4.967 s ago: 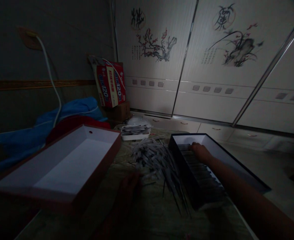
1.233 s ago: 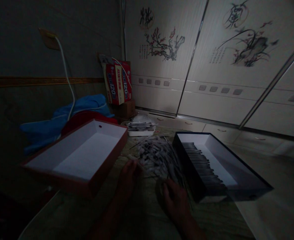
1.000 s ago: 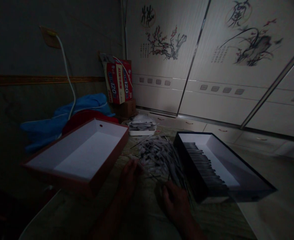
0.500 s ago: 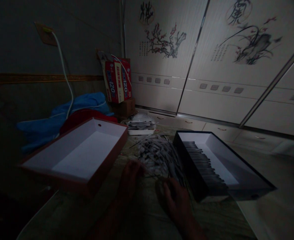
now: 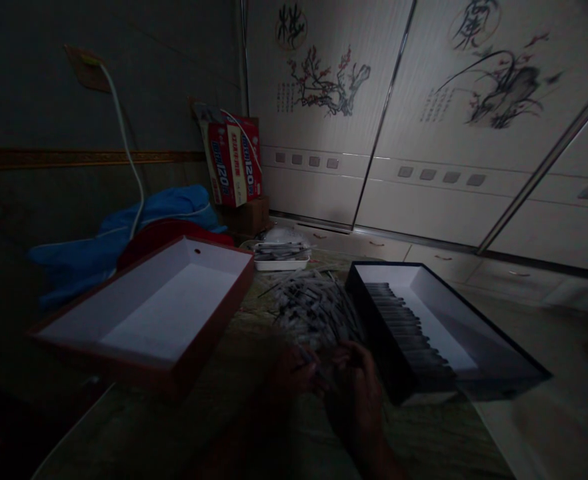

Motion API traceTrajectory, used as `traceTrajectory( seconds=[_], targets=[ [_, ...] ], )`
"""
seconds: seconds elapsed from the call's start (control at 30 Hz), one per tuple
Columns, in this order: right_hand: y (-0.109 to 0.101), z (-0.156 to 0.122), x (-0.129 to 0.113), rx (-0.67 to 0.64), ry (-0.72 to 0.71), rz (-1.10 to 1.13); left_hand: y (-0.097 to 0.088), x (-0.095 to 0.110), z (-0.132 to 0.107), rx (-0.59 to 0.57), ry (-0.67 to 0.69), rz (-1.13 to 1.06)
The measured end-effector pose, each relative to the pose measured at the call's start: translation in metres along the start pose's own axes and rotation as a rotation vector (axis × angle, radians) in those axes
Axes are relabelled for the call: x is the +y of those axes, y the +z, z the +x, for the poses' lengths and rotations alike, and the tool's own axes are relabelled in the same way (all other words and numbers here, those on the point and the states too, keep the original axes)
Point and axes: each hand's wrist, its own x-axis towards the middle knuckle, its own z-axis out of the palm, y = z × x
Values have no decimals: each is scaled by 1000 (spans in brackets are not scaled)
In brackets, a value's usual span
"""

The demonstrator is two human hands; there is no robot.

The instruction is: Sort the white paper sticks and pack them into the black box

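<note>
Our left hand point(image 5: 291, 373) and right hand point(image 5: 357, 393) have met at the heap of thin grey-black sticks point(image 5: 314, 307), fingers curled; we cannot tell any grip.

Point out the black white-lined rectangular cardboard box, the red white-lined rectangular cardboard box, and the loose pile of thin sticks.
Black cardboard box point(image 5: 381, 340), head view, near long wall.
Red cardboard box point(image 5: 214, 325), head view, right long wall.
Loose pile of thin sticks point(image 5: 314, 307), head view, pile's middle.
</note>
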Motion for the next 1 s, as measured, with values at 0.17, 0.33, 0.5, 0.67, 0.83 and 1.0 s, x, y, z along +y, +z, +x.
traceTrajectory(
  seconds=[0.17,0.33,0.5,0.67,0.83,1.0],
  targets=[
    [-8,7,3,17,39,-130,-17,16,6,357,-17,-532],
    [2,11,-5,-116,-63,-296,-20,27,7,466,-61,-670],
    [25,33,-13,-373,-163,-545,-22,29,11,476,-31,-667],
    [56,77,-7,-526,-309,-760,-31,29,14,496,-17,-704],
    [80,94,-1,-632,-406,-799,-34,33,13,508,1,-753],
    [79,86,4,-619,-400,-886,-33,36,13,528,13,-738]
  ],
)
